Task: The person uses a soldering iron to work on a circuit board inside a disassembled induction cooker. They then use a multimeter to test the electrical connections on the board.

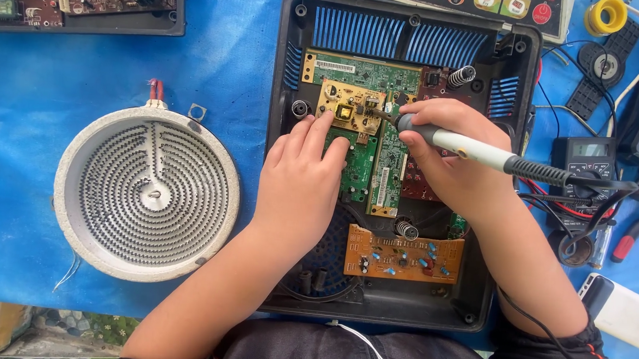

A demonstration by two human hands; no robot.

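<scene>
Head view looks down into an open black appliance housing at frame centre. The right hand has its fingers wrapped tight round a soldering iron, tip on the yellow circuit board at upper centre. The left hand holds nothing, fingers extended and pressing beside that board. Likely risk: the hot tip slipping toward the left fingertips, or bridging neighbouring joints, if the board shifts.

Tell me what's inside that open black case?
Inside the black case: green circuit boards, a yellow board, an orange board and springs. The left hand and right hand hide the middle.
</scene>
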